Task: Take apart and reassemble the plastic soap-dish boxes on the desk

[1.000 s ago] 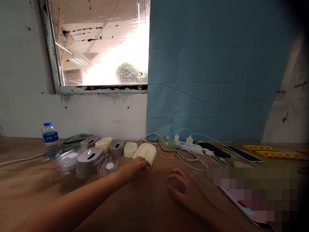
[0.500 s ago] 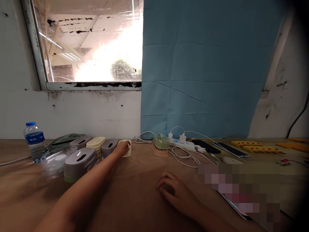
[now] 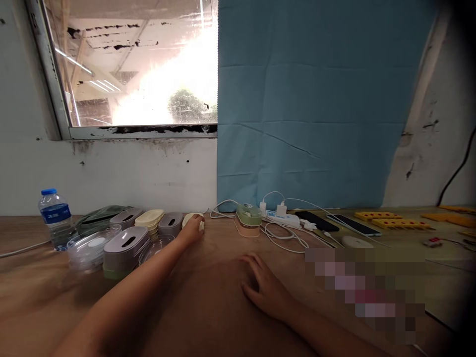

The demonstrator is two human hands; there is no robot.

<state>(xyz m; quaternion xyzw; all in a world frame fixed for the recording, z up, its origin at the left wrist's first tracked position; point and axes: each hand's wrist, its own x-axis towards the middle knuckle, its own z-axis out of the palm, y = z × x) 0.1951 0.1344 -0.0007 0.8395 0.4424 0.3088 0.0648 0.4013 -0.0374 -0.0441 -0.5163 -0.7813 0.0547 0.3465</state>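
At the far side of the table, my left hand has its fingers closed around the right side of a small cream oval piece, which it partly covers. I cannot tell whether that piece is a lid or a container. Just left of it stand a grey slotted cover and a stack of cream oval pieces. My right hand lies over the wooden table with nothing in it, thumb and fingers apart. Beyond it sits a green-topped oval box with a peach base.
On the left are a larger grey slotted box, clear plastic containers and a water bottle. To the right lie a power strip with white cables, dark phones and yellow blocks. A blurred patch hides the right front.
My left hand has shifted slightly down and to the right over the cream piece. My right hand's fingers have straightened and spread. The view has shifted slightly.
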